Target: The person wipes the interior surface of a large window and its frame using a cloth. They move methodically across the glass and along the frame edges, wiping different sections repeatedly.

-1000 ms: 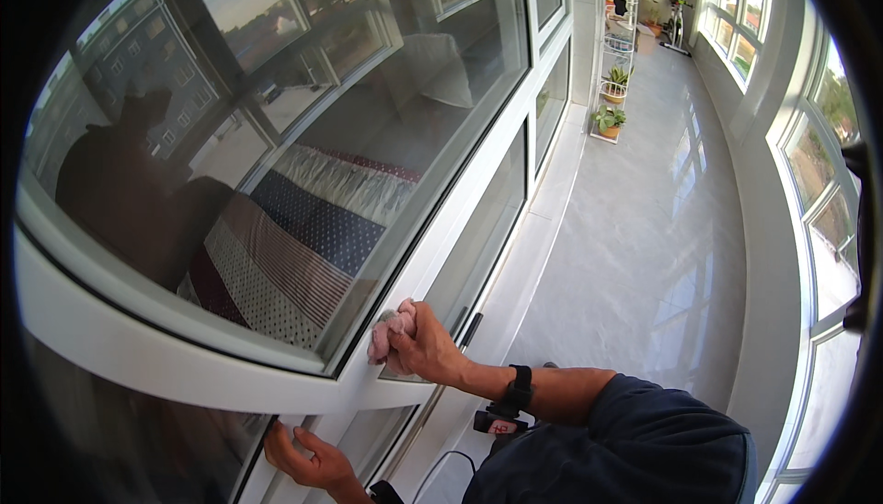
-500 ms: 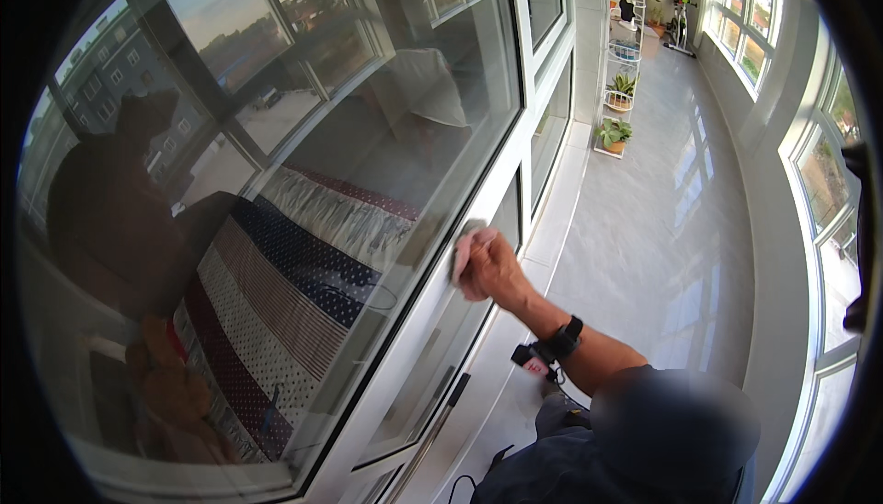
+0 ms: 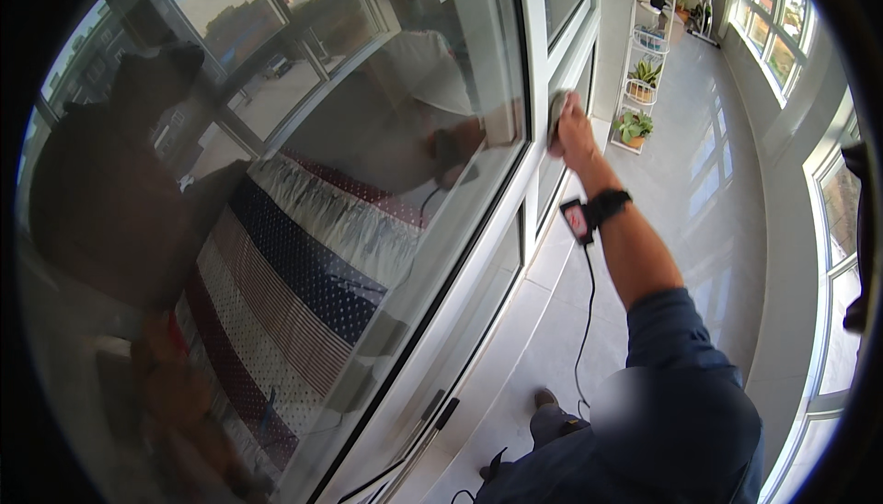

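Note:
My right hand (image 3: 572, 129) is closed on a crumpled cloth (image 3: 556, 122), held against the white window frame (image 3: 538, 177) beside the large glass pane. A black wrist band (image 3: 608, 207) on that arm carries a small device (image 3: 577, 220) with a cable hanging down. Behind the glass, a striped, patterned cover (image 3: 290, 265) shows through reflections of windows and a dark silhouette. My left hand is out of view.
A tiled corridor floor (image 3: 690, 173) runs beside the windows. A white tiered stand (image 3: 641, 90) holds potted plants (image 3: 634, 125); an exercise bike (image 3: 705, 12) stands at the far end. Windows (image 3: 832, 219) line the right wall. My legs and shoes show below.
My right hand and cloth have moved up and away along the frame, the arm extending further. My left hand, at the lower frame one second ago, has left the view.

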Demonstrator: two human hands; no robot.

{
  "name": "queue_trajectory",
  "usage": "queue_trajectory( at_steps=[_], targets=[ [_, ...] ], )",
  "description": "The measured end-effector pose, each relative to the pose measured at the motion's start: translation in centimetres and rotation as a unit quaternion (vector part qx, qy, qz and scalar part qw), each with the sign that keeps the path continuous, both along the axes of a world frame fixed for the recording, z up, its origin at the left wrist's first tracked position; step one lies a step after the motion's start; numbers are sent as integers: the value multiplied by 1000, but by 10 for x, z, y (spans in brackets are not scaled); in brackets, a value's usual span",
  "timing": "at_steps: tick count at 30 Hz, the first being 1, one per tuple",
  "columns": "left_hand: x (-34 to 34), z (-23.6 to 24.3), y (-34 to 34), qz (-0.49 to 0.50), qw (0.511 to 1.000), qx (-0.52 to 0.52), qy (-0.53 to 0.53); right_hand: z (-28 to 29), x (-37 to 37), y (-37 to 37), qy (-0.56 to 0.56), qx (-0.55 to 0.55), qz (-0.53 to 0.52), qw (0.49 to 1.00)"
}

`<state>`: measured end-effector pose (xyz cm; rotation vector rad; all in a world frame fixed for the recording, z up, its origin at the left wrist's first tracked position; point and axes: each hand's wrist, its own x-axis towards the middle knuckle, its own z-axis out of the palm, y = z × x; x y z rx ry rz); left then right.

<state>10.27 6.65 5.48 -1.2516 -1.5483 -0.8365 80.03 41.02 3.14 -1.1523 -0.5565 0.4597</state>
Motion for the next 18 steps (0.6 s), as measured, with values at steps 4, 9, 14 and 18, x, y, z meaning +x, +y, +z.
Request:
queue_trajectory(
  at_steps=[4,9,14,18],
  targets=[
    [-8,1,-4,2,1000,0,4,5,27,20,-18,-122,10,992],
    [-26,-3,-9,1,1000,7,-4,-26,-12,14,-83,-45,-52,994],
    [-46,-10,-15,-16,1000,18,-14,-48,-77,-22,24,86,-11,996],
    [-67,-15,-28,-27,999,24,-18,-52,-138,-46,118,84,-5,989]
  ],
)
